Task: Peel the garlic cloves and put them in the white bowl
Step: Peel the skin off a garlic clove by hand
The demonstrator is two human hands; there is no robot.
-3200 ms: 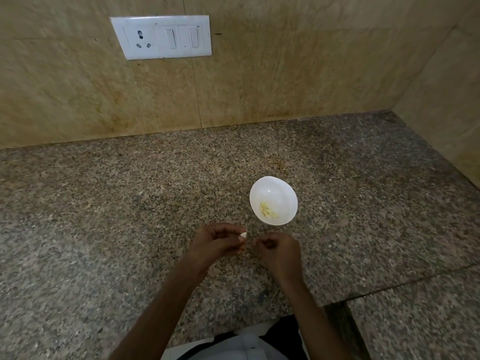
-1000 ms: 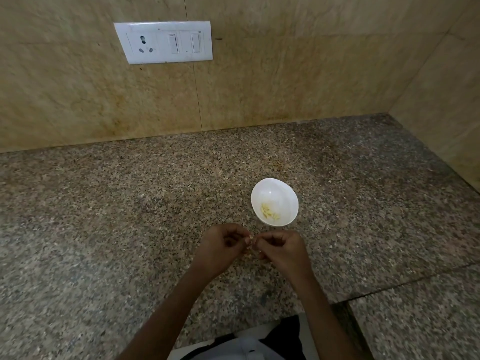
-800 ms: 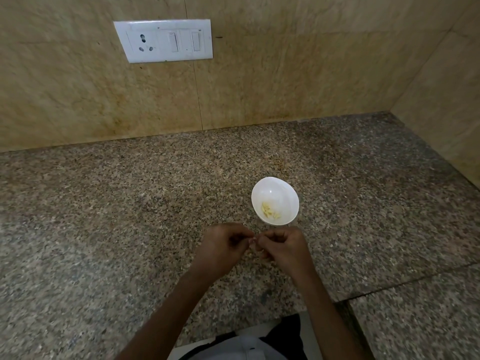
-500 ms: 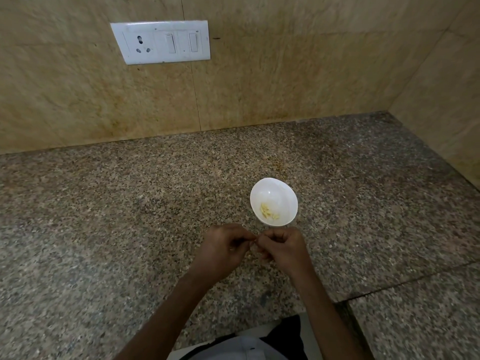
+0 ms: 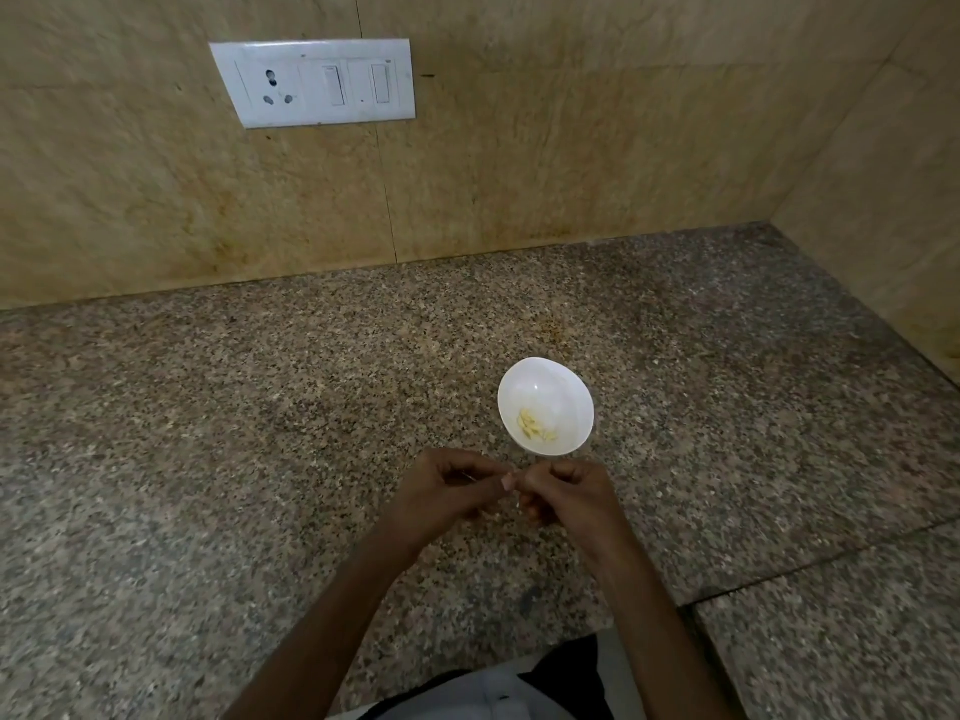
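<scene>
A small white bowl (image 5: 563, 387) stands on the speckled granite counter (image 5: 260, 407) with several pale yellow peeled garlic pieces (image 5: 534, 427) at its bottom. Just in front of the bowl, my left hand (image 5: 447, 491) and my right hand (image 5: 569, 493) meet fingertip to fingertip above the counter. Both have curled fingers pinching a small garlic clove (image 5: 514, 478) between them. The clove is almost wholly hidden by the fingers; only a pale sliver shows.
A tan stone wall runs along the back with a white switch and socket plate (image 5: 317, 83). A side wall (image 5: 893, 174) closes the right corner. A seam in the counter (image 5: 810, 561) runs at the lower right.
3.2 s ago the hands were slightly apart, the left one pinching a white clove. They have since come together and stay joined on it; the bowl has not moved.
</scene>
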